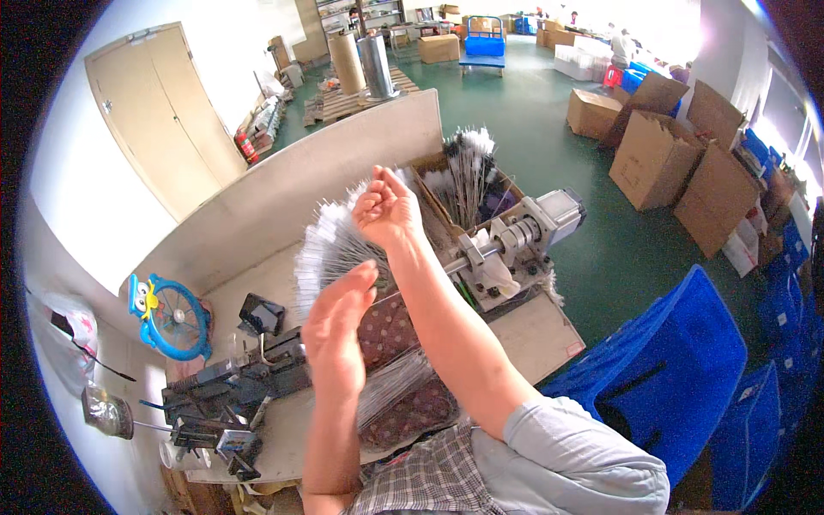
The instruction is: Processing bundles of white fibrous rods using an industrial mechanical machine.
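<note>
Over a green floor (pixel 506 112), a pale bench (pixel 545 339) spread with white-tipped wire brushes (pixel 322 249).
The right forearm (pixel 459 322) hides part of the bench; the left hand (pixel 337 335), blurred near the brushes, looks loosely open; the half-curled right hand (pixel 391 210) hides some brushes, any grip impossible to tell.

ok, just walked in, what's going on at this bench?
One person is working with both hands over the bench. The right hand, fingers curled, is by a pile of white-tipped brushes; whether it holds one isn't clear. The left hand is blurred, closer to the body. A bundle of thin wires lies on a dotted pad, with a motor unit off to the right.
</note>
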